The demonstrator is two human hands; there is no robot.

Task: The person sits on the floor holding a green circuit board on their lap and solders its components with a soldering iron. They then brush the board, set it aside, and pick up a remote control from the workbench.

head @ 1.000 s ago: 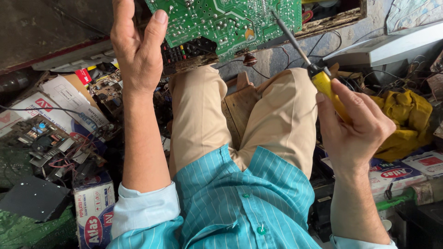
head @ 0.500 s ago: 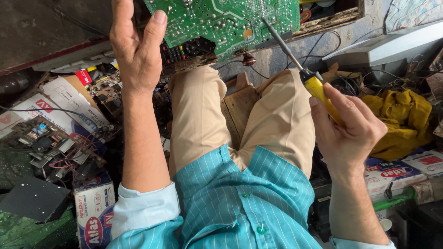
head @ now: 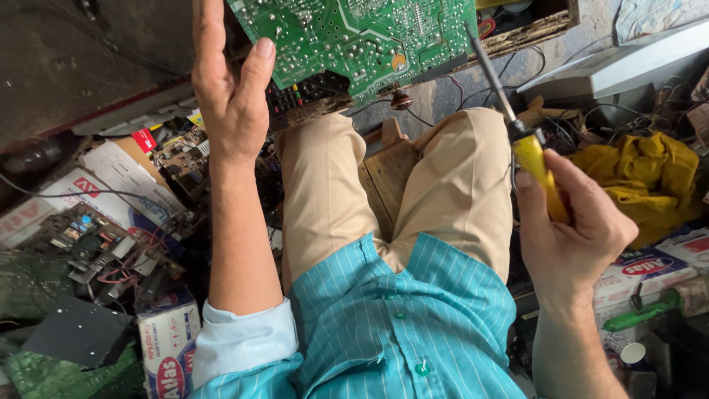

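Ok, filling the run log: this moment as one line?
left hand: steadies green circuit board | right hand: grips yellow-handled screwdriver | tip: at board edge

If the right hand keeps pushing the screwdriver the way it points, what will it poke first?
Probably the green circuit board. The screwdriver in the right hand aims at its right edge, though depth is hard to judge.
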